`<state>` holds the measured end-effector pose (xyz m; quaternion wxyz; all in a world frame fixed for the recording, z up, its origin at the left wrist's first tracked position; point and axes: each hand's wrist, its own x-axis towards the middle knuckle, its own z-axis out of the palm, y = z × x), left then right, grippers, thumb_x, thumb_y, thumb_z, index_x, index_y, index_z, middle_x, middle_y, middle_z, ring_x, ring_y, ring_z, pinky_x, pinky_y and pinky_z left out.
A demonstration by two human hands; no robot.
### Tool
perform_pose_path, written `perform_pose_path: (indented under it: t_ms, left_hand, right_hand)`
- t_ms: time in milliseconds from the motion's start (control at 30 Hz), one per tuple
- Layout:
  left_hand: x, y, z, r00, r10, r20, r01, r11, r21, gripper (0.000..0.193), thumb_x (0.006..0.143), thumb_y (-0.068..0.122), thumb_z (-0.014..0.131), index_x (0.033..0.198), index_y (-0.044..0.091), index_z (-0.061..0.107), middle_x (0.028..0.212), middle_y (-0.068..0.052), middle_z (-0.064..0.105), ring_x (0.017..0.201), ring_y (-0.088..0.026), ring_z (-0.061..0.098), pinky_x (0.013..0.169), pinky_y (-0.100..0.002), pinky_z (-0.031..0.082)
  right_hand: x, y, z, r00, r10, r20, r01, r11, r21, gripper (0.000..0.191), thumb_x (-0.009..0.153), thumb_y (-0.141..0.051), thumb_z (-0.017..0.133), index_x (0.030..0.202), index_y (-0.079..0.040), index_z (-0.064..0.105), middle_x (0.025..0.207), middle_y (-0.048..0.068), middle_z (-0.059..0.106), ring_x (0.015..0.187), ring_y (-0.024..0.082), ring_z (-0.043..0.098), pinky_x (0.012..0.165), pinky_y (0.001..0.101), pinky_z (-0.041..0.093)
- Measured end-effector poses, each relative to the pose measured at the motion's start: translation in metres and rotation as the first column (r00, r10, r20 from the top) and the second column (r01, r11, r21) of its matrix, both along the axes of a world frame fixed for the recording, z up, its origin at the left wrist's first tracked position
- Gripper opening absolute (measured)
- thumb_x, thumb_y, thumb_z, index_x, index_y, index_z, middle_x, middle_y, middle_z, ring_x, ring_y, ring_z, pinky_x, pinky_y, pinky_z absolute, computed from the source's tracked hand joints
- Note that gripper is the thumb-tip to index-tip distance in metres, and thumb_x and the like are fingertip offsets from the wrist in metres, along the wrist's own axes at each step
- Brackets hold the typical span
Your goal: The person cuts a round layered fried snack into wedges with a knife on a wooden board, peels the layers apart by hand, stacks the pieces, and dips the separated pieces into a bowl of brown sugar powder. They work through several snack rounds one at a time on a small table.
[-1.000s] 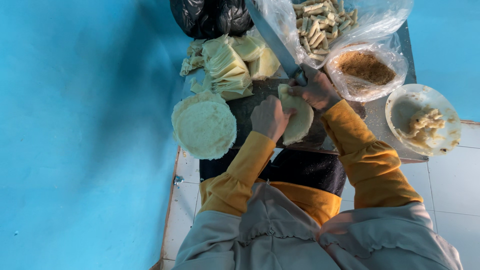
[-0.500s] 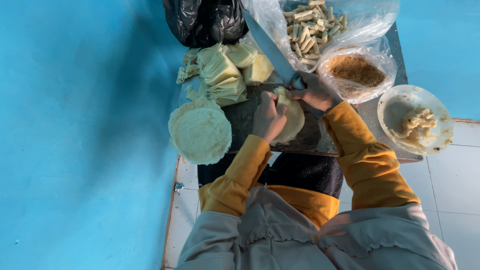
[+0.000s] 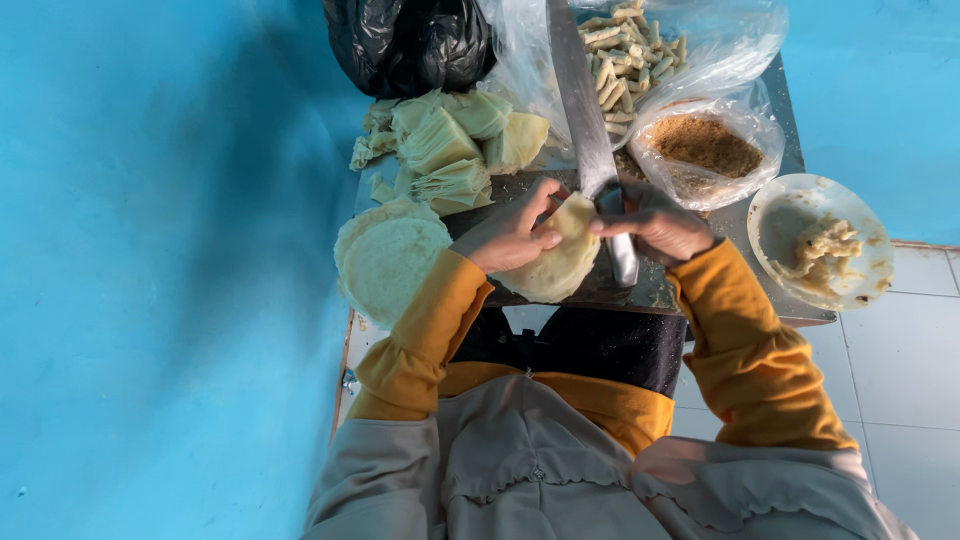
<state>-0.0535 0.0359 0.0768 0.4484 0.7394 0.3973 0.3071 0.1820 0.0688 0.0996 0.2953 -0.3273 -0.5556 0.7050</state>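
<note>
Pinching pale wrapper (image 3: 553,262) with left hand (image 3: 512,236); right hand (image 3: 655,222) gripping knife (image 3: 585,120), covering handle; blade tip running out of frame.

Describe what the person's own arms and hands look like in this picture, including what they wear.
Both arms are covered by long mustard-yellow sleeves, gathered at the wrists with an elastic cuff. The left hand and the right hand are bare: no gloves show, and no rings or watch can be made out. A pale grey-beige cloth with a scalloped edge drapes over the shoulders above the sleeves.
</note>
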Motion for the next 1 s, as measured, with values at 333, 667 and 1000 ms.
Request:
perform_pose_path:
  t_ms: [333, 667, 1000]
  left_hand:
    - [-0.005, 0.017, 0.004, 0.783, -0.019, -0.621, -0.105, 0.981, -0.161, 0.067, 0.084, 0.052, 0.074, 0.126, 0.002, 0.058, 0.121, -0.019, 0.066, 0.11, -0.03, 0.067, 0.092, -0.04, 0.053]
    - [0.0, -0.013, -0.023, 0.707, 0.399, -0.584, -0.249, 0.914, 0.321, 0.063, 0.09, 0.039, 0.072, 0.142, 0.01, 0.054, 0.142, -0.013, 0.056, 0.135, -0.032, 0.05, 0.114, -0.048, 0.041]
    - [0.015, -0.059, -0.065, 0.761, 0.472, -0.444, -0.083, 0.75, 0.656, 0.072, 0.103, 0.042, 0.055, 0.161, 0.006, 0.031, 0.167, -0.011, 0.032, 0.156, -0.03, 0.026, 0.126, -0.06, 0.015]
  right_hand:
    - [0.005, -0.018, -0.029, 0.977, -0.206, -0.062, 0.211, 0.972, 0.102, 0.048, 0.077, -0.001, 0.081, 0.121, -0.001, 0.062, 0.101, 0.004, 0.069, 0.088, 0.014, 0.069, 0.081, 0.0286, 0.059]
    - [0.022, -0.044, -0.022, 0.814, -0.471, 0.34, 0.18, 0.761, 0.624, 0.027, 0.095, -0.008, 0.073, 0.115, 0.002, 0.059, 0.1, 0.012, 0.069, 0.086, 0.018, 0.069, 0.08, 0.0304, 0.059]
    - [0.024, -0.159, -0.052, 0.765, -0.476, 0.434, -0.326, 0.296, 0.898, 0.048, 0.107, -0.001, 0.054, 0.139, 0.011, 0.021, 0.134, 0.042, 0.053, 0.063, 0.022, 0.066, 0.053, 0.0328, 0.057]
